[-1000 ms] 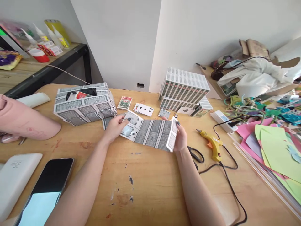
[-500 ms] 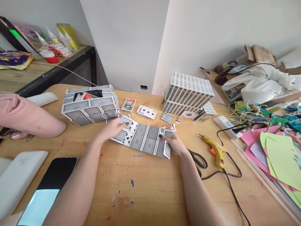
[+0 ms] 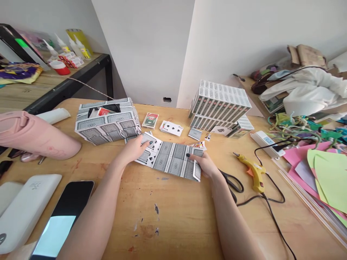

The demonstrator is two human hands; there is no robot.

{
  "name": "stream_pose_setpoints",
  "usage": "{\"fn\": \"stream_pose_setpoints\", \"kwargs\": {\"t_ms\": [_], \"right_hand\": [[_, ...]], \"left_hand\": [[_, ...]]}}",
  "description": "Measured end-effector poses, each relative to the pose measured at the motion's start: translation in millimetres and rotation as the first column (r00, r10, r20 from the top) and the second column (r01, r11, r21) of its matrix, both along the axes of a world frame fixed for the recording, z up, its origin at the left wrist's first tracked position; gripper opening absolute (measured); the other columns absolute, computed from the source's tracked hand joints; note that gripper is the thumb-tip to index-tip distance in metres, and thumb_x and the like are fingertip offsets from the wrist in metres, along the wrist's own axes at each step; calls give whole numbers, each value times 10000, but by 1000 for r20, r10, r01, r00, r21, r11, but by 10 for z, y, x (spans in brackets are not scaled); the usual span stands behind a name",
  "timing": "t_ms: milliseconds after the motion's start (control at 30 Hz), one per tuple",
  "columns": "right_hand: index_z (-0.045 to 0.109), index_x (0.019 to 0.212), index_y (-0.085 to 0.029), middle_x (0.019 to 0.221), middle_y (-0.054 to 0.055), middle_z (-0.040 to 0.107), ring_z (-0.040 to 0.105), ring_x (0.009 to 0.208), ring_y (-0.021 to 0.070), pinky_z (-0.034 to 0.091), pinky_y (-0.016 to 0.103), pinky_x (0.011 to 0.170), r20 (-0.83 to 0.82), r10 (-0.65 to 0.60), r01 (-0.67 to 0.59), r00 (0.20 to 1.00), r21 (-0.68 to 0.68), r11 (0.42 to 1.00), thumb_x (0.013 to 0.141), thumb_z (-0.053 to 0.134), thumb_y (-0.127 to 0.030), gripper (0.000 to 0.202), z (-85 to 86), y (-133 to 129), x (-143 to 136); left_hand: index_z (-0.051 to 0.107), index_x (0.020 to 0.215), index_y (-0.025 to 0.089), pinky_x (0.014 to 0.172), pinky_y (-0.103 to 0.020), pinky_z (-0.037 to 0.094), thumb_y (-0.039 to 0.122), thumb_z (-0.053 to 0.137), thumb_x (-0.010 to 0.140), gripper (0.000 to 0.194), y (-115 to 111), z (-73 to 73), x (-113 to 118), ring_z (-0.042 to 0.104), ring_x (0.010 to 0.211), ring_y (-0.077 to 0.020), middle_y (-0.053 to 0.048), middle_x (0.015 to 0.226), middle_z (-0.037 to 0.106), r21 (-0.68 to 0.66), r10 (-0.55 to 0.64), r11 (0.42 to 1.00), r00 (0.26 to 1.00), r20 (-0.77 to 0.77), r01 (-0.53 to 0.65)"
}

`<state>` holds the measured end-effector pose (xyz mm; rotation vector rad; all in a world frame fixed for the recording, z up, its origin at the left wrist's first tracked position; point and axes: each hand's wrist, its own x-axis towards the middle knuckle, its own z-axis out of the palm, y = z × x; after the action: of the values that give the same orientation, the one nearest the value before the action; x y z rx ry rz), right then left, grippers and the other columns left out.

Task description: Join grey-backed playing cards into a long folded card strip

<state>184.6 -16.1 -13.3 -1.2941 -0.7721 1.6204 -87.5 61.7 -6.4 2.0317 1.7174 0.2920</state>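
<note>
A long panel of joined playing cards [image 3: 177,159], mostly grey backs with spade faces at its left end, lies tilted over the wooden table. My left hand [image 3: 137,147] grips its left end, thumb on top and the other fingers hidden. At the right end my right hand [image 3: 203,162] holds the panel between thumb and fingers, beside a folded-up card flap. Behind my left hand stands a box covered in cards [image 3: 108,130], with a red card pack inside its opening. Loose cards [image 3: 171,128] and a card pack [image 3: 150,120] lie beyond the panel.
Stacked card packs [image 3: 222,104] stand at the back right. A yellow glue gun [image 3: 255,172], black scissors [image 3: 233,184] and a power strip [image 3: 267,144] lie right. A pink bottle [image 3: 40,135], phone [image 3: 65,213] and white power bank [image 3: 29,209] are left.
The view has shifted slightly, so most things appear a little further right. Both hands keep their hold on the card panel, which looks nearly unchanged.
</note>
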Motion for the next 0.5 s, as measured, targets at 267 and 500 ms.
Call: {"fn": "stream_pose_setpoints", "kwargs": {"t_ms": [267,500], "right_hand": [[573,1133,-179,1004,121,672,608,959,295,446,478,861,802,-259,29,539,290,957,775,550,-376,409,633,-139,-40],[409,1328,-46,1408,197,369,289,1332,312,317,461,1048,950,-103,-470,297,239,850,856,434,-422,604,334,-357,-848]], "left_hand": [[531,807,213,535,-265,362,440,377,835,276,-98,80,30,603,680,-231,-70,716,643,-33,-37,999,996,-76,35],[532,919,167,510,-293,350,385,273,879,341,-368,390,151,637,690,-275,-143,746,663,-17,16,1000,953,-302,-22]]}}
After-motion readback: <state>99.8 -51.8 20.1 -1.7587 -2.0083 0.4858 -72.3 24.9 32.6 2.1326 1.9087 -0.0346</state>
